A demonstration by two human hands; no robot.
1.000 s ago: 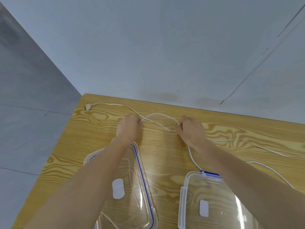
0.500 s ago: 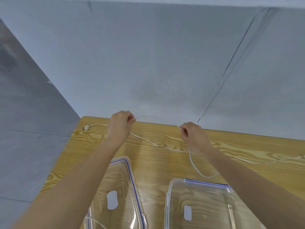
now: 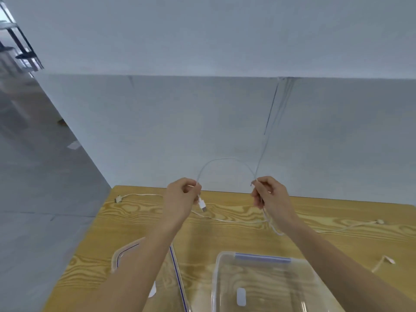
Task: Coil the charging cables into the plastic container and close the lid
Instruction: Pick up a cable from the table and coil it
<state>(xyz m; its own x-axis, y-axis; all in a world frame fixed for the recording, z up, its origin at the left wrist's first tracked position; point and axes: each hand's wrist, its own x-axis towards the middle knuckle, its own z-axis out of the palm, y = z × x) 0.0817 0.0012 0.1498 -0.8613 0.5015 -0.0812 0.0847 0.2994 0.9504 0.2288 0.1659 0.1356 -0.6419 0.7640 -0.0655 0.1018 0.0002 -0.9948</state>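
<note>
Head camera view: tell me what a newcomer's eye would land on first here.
First, the two raised hands at centre, left hand and right hand, pinching a white charging cable that arches between them above the wooden table; a white plug dangles below the left hand. Next, the open clear plastic container at the near edge, with its blue-trimmed lid lying to its left, partly under the left forearm.
</note>
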